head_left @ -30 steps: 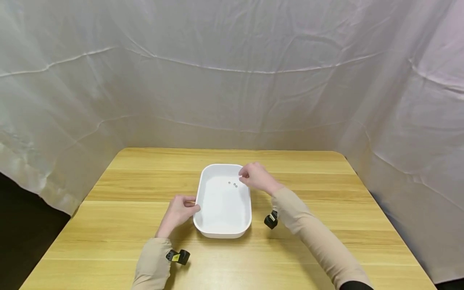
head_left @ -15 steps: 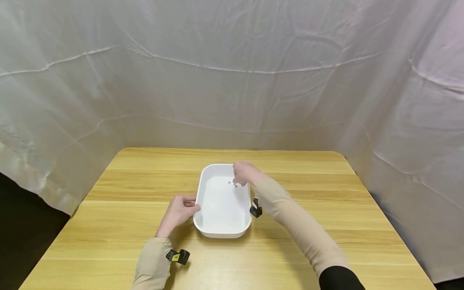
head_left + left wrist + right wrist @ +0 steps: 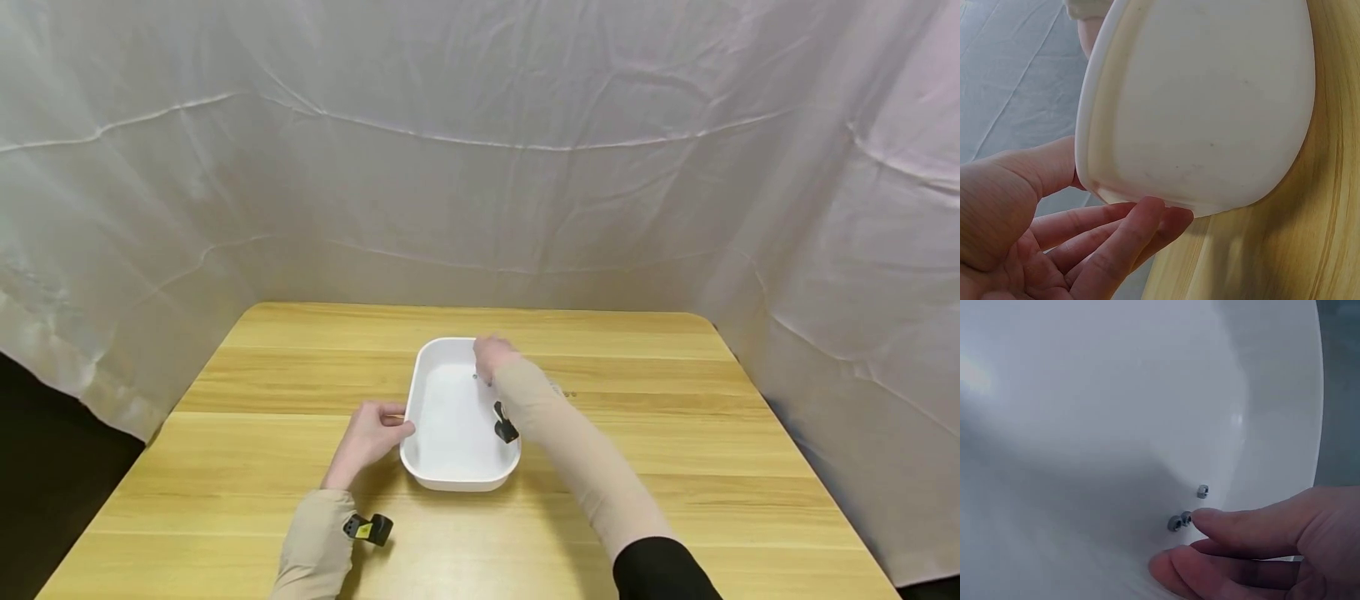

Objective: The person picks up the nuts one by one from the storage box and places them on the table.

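Observation:
A white rectangular tray stands on the wooden table. My left hand holds its left side, the thumb at the rim and the fingers against the outer wall. My right hand reaches into the far right part of the tray. In the right wrist view, small grey metal nuts lie on the tray floor: one nut apart and two close together, the nearer-left nut beside another nut at my thumb tip. A gap shows between thumb and fingers there. The forearm hides part of the tray's right wall.
Right of the tray, a small clear item lies partly behind the right sleeve, with tiny pieces next to it. The wooden table is bounded by a pale hanging cloth at the back and sides.
My right hand has moved left and down from the tray's right rim to the nuts inside. The clear item on the table has come into sight. My left hand has stayed put.

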`<act>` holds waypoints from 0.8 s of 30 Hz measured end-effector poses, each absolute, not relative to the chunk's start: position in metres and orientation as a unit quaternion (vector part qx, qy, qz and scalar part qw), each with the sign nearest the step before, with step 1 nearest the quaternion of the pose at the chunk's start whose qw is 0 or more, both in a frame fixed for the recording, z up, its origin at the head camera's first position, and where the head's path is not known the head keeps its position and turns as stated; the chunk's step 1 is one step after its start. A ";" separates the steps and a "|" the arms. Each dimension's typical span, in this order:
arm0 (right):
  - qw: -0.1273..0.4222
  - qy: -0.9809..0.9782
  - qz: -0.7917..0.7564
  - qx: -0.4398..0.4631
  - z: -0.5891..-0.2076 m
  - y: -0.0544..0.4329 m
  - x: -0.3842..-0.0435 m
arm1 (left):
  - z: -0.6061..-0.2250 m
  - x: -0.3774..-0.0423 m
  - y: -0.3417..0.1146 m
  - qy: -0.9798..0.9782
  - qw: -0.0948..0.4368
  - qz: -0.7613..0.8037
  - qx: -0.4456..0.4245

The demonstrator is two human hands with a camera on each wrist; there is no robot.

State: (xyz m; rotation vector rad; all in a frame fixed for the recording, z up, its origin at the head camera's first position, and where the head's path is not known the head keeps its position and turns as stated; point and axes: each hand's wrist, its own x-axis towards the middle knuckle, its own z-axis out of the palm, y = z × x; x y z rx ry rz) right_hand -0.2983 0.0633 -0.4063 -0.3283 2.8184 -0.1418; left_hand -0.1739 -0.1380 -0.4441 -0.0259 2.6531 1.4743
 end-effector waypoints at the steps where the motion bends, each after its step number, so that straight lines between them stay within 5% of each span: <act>1: 0.146 0.981 -0.043 -0.117 -0.407 0.063 -0.298 | -0.444 -0.174 -0.138 0.872 0.053 0.486 -0.010; 24: 0.126 0.984 -0.037 -0.117 -0.422 0.060 -0.299 | -0.445 -0.173 -0.137 0.870 0.057 0.490 -0.010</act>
